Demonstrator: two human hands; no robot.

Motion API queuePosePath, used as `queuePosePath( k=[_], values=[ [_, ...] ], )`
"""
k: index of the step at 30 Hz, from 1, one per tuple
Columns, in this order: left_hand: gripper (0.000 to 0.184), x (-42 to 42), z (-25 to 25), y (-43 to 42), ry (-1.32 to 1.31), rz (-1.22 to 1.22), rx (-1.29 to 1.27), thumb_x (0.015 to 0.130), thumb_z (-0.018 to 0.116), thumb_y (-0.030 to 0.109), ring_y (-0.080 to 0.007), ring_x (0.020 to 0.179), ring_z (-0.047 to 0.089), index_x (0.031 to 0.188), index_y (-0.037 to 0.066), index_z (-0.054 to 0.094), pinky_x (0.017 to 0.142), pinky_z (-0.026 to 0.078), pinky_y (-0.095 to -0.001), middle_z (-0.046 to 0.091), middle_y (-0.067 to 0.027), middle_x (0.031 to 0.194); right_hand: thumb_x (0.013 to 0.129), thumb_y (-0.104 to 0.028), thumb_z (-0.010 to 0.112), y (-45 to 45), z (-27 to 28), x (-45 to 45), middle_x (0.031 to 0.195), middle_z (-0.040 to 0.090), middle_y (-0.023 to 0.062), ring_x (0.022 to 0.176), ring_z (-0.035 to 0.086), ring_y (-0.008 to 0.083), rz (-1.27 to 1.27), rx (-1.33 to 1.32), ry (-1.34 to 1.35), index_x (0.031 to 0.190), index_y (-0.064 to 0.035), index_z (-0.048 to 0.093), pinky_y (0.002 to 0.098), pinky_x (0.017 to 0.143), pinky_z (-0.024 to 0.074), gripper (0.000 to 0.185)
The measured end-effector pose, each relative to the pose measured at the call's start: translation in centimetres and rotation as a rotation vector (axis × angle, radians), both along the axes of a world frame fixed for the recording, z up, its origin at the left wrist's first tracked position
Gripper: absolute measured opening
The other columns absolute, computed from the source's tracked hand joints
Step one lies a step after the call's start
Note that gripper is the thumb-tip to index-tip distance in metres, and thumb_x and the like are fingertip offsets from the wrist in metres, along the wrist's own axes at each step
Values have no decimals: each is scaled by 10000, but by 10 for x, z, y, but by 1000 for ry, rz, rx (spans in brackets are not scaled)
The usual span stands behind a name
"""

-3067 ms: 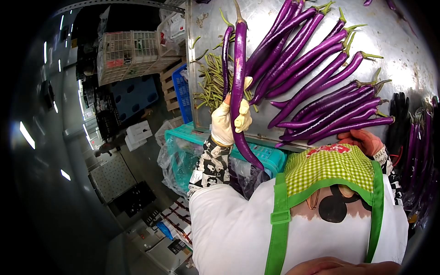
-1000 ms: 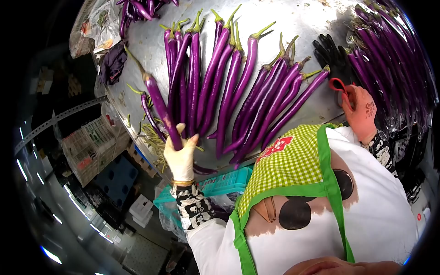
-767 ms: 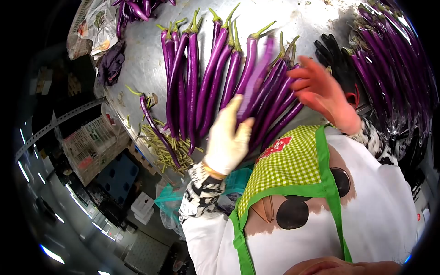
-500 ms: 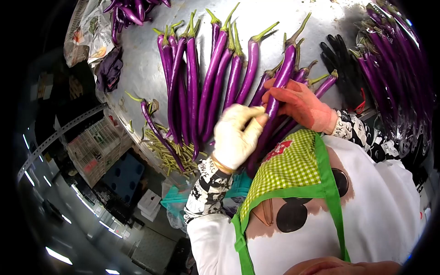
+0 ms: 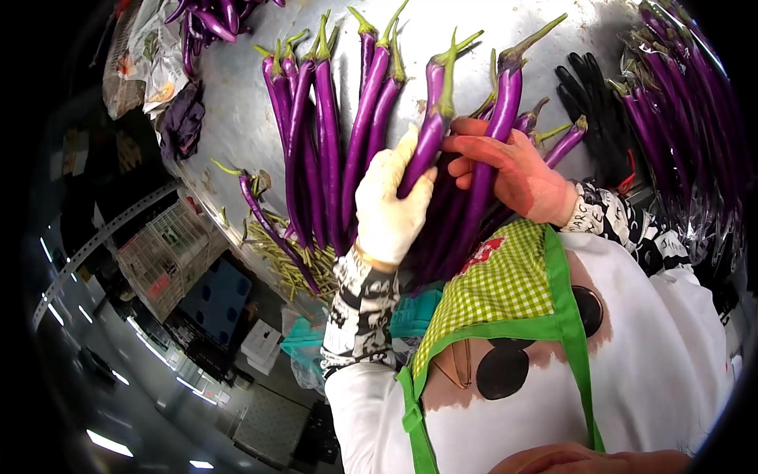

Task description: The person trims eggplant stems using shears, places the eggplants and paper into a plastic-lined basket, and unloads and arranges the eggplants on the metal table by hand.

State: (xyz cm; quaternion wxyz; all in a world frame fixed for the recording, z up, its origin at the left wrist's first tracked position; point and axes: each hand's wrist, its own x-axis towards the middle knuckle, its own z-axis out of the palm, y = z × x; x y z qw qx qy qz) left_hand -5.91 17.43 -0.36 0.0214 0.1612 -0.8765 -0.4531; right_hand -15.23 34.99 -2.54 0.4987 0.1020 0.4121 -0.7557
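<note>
My left hand (image 5: pixel 393 201), in a pale glove, is closed around a purple eggplant (image 5: pixel 429 142) with its green stem pointing up. Just to the right, my right hand (image 5: pixel 517 175), in a red glove, has its fingers curled around another long eggplant (image 5: pixel 505 103) that hangs down toward the apron. More eggplants (image 5: pixel 328 126) lie side by side on the metal table (image 5: pixel 245 87), left of my hands. Others rest partly hidden beneath and behind my right hand.
Trimmed green stems (image 5: pixel 296 265) and a thin eggplant (image 5: pixel 272 229) lie at the table's left edge. Bagged eggplants (image 5: pixel 679 118) and a black glove (image 5: pixel 592 110) are at the right. A teal crate (image 5: pixel 304 340) sits below the edge, and more eggplants (image 5: pixel 209 24) lie at the upper left.
My left hand let go of the pale-blurred eggplant carried rightward, which my right hand now holds, and has taken another eggplant. My right hand has moved in from the black glove.
</note>
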Motion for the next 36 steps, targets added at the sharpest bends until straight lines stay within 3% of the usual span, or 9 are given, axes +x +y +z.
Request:
queuePosePath(
  k=[9, 18, 23, 25, 27, 28, 31, 33, 36],
  values=[
    [605, 29, 37, 16, 71, 37, -51, 756, 750, -64, -189, 830, 643, 1332, 49, 603, 754, 521, -276, 648, -103, 963, 947, -230, 653, -7, 20, 6, 825, 615, 58, 759, 590, 129, 148, -62, 259, 1219, 66, 534, 276, 737, 484, 420],
    [624, 41, 30, 23, 109, 38, -170, 725, 759, -21, -280, 828, 653, 1323, 77, 612, 725, 524, -360, 660, -121, 966, 972, -276, 605, -7, 24, 9, 826, 595, 59, 793, 578, 132, 247, -27, 293, 1238, 54, 533, 279, 766, 459, 430],
    [648, 40, 38, 25, 40, -23, -341, 726, 769, -71, -265, 891, 659, 1339, 29, 585, 786, 529, -328, 659, -132, 1003, 989, -252, 585, -3, -13, 12, 890, 606, 67, 798, 588, 140, 190, -275, 896, 1209, 66, 553, 290, 773, 484, 388],
    [647, 42, 34, 12, 58, -18, -385, 730, 775, -56, -272, 881, 655, 1341, 37, 585, 777, 529, -332, 656, -131, 996, 983, -234, 596, -2, -13, 10, 917, 610, 68, 804, 595, 148, 203, -191, 736, 1220, 70, 544, 300, 775, 496, 389],
    [684, 57, 24, -25, 124, 150, -502, 734, 770, -9, -286, 824, 624, 1378, 66, 548, 750, 520, -370, 642, -119, 944, 987, -218, 582, -6, 15, 11, 949, 613, 76, 812, 601, 168, 228, 56, 191, 1244, 55, 548, 318, 785, 501, 376],
    [644, 68, 14, -49, 134, 277, -567, 778, 757, 3, -266, 832, 621, 1383, 56, 541, 761, 524, -357, 627, -108, 934, 979, -184, 582, 5, -4, 15, 960, 616, 90, 850, 612, 189, 189, -112, 583, 1258, 17, 562, 335, 800, 510, 345],
    [571, 111, -22, -132, -33, 575, -674, 859, 714, 43, -237, 815, 609, 1396, 128, 543, 756, 513, -349, 604, -89, 948, 977, -181, 585, 9, -5, 9, 1032, 614, 105, 878, 623, 203, 1, 6, -283, 1241, 9, 569, 354, 821, 521, 326],
    [584, 143, -52, -180, -48, 532, -821, 860, 725, 46, -186, 791, 594, 1407, 134, 537, 744, 504, -313, 592, -57, 933, 979, -184, 586, 19, -17, 9, 1126, 599, 114, 994, 627, 223, 64, -58, -197, 1237, 14, 560, 378, 891, 523, 326],
    [573, 188, -98, -227, -101, 642, -569, 872, 726, 69, -205, 927, 616, 1409, 107, 529, 844, 488, -287, 633, -108, 1072, 961, -131, 598, 28, -26, 12, 1162, 592, 106, 1080, 613, 233, 107, -177, -98, 1266, 16, 536, 397, 946, 509, 344]
  ],
)
